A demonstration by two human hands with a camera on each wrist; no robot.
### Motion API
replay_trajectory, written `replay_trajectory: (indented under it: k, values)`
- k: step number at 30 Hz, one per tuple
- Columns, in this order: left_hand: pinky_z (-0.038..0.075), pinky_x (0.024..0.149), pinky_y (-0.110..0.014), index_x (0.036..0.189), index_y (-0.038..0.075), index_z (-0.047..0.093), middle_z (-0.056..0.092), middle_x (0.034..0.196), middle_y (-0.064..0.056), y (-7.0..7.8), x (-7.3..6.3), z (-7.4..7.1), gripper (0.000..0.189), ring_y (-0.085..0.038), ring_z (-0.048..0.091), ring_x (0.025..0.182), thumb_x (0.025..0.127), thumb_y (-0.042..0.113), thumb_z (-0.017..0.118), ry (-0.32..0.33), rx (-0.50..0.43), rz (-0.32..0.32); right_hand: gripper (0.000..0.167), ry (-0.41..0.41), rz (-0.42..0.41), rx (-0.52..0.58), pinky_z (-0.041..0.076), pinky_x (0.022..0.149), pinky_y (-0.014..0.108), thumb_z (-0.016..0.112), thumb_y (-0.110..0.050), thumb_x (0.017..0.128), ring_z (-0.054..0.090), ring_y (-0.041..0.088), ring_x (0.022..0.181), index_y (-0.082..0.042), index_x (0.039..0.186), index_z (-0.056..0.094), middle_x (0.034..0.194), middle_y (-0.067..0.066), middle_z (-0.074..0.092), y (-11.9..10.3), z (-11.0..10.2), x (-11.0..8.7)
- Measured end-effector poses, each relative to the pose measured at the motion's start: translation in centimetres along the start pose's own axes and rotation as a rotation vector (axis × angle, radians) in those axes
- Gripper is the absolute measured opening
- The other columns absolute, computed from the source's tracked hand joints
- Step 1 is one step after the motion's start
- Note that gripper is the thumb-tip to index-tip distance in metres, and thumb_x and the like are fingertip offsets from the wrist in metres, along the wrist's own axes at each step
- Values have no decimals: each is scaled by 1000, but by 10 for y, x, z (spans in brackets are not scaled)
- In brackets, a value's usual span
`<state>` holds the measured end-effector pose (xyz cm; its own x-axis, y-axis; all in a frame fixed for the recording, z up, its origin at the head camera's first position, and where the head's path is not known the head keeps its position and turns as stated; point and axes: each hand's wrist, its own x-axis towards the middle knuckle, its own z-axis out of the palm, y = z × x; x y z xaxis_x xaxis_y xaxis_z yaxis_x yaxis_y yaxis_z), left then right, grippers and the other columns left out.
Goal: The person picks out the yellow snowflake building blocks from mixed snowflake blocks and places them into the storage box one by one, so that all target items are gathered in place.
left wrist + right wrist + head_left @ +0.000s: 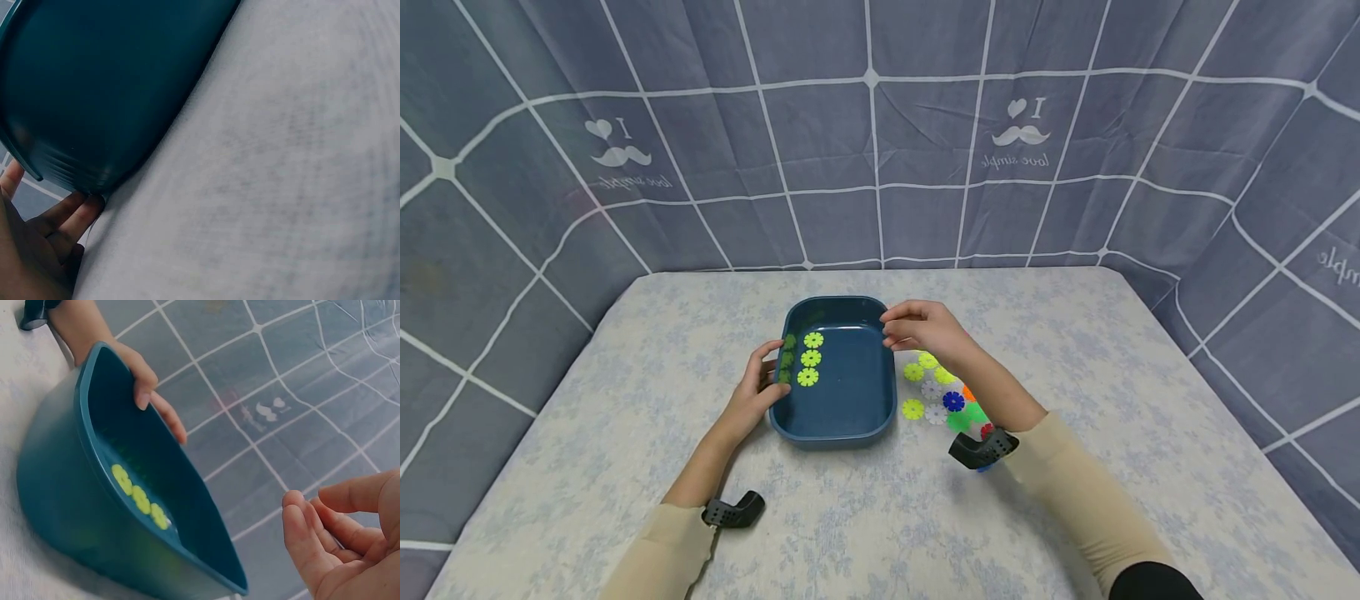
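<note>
A dark teal plastic basin [855, 392] stands on the table. Three yellow-green snowflake-shaped plastic discs [810, 358] lie in a column on its floor near the left wall, which mirrors them. My left hand [752, 387] grips the basin's left side, thumb over the rim and fingers outside, as the right wrist view also shows. Above the right rim hovers my right hand [927, 327]; its fingers [306, 540] are loosely bent with the thumb near their tips, and nothing shows between them.
To the basin's right, loose discs lie in a cluster: yellow-green [913, 409], white [935, 414], dark blue [953, 402], green, orange and red. My right forearm [1007, 383] covers part of them. A grey-blue checked curtain [820, 142] hangs behind the patterned tabletop [700, 308].
</note>
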<state>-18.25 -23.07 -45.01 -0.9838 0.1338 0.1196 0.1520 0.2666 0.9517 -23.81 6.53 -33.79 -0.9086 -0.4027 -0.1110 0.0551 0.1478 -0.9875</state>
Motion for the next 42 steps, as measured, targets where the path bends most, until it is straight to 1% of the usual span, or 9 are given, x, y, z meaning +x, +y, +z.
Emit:
replay_trajectory:
  k: [3, 9, 13, 20, 25, 27, 33, 40, 42]
  values:
    - [35, 99, -56, 152, 18, 23, 38, 143, -28, 1, 0, 0, 68, -42, 43, 127, 91, 11, 53, -5, 0, 3, 29, 12, -6, -6, 53, 84, 34, 58, -7, 97, 67, 25, 88, 10, 120, 58, 116, 29, 60, 1, -6, -3]
    - [36, 97, -55, 153, 18, 23, 38, 144, -27, 1, 0, 0, 69, -41, 44, 126, 91, 10, 53, -23, -23, 4, 28, 20, -31, 6, 53, 84, 33, 56, -7, 97, 66, 20, 85, 10, 119, 58, 110, 24, 61, 6, -18, -8]
    - [36, 98, -55, 153, 18, 22, 38, 144, -27, 2, 0, 1, 70, -41, 44, 127, 91, 10, 53, -24, -23, 4, 27, 28, -47, 15, 53, 85, 33, 56, -8, 98, 66, 21, 86, 11, 117, 57, 113, 29, 58, 12, -26, -11]
    - [35, 99, -55, 153, 18, 22, 38, 143, -27, 2, 1, 1, 69, -41, 44, 127, 92, 10, 53, -25, -24, 1, 33, 67, -37, 31, 53, 84, 31, 55, -9, 99, 66, 21, 87, 15, 121, 53, 104, 17, 63, 28, -39, -17]
    - [36, 98, -55, 153, 18, 23, 38, 143, -27, 1, 0, 1, 69, -41, 44, 126, 91, 9, 52, -19, -25, -3, 32, 126, -9, 32, 53, 84, 31, 54, -9, 100, 67, 23, 89, 13, 123, 53, 114, 28, 57, 37, -46, -19]
    - [36, 98, -54, 153, 18, 22, 38, 143, -27, 1, 0, 1, 69, -41, 44, 126, 91, 10, 52, -18, -21, -5, 31, 156, 2, 13, 53, 85, 32, 54, -9, 100, 67, 24, 91, 12, 122, 54, 116, 30, 56, 42, -49, -18]
    - [36, 98, -55, 153, 18, 22, 37, 144, -27, 1, -1, 1, 69, -41, 44, 126, 92, 9, 52, -19, -24, -2, 33, 230, 54, -38, 52, 86, 33, 53, -9, 100, 63, 39, 104, 12, 125, 53, 120, 31, 56, 56, -59, -15]
    - [36, 98, -54, 153, 18, 22, 38, 144, -26, 2, -1, 1, 69, -41, 44, 126, 92, 10, 52, -23, -26, 3, 36, 291, 108, -72, 52, 85, 31, 54, -11, 100, 66, 18, 87, 12, 127, 53, 122, 29, 57, 72, -70, -10]
    - [36, 98, -53, 153, 19, 22, 38, 144, -26, 2, -1, 1, 69, -40, 44, 126, 92, 10, 53, -21, -27, 0, 34, 311, 129, -97, 52, 85, 31, 54, -12, 100, 65, 19, 88, 10, 126, 55, 120, 27, 59, 76, -72, -7]
